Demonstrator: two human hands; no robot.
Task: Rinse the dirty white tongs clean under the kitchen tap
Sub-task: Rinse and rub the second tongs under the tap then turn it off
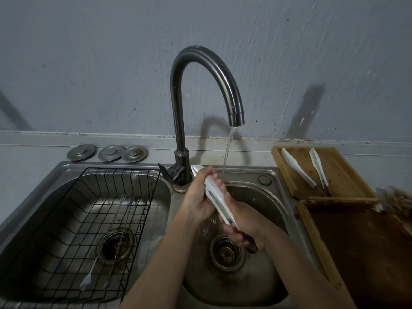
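Over the right basin, both hands grip the white tongs (214,195) — left hand (200,197) high, right hand (247,226) low.

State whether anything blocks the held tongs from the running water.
Nothing visible does. The left hand and right hand hold the white tongs over the right basin, just left of the stream, with open air between.

No text, label, brand, number or sign can be read anywhere in view.

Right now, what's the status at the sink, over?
Both hands, left and right, grip the white tongs. Tap running; stream falls just behind the tongs. Nothing in the way.
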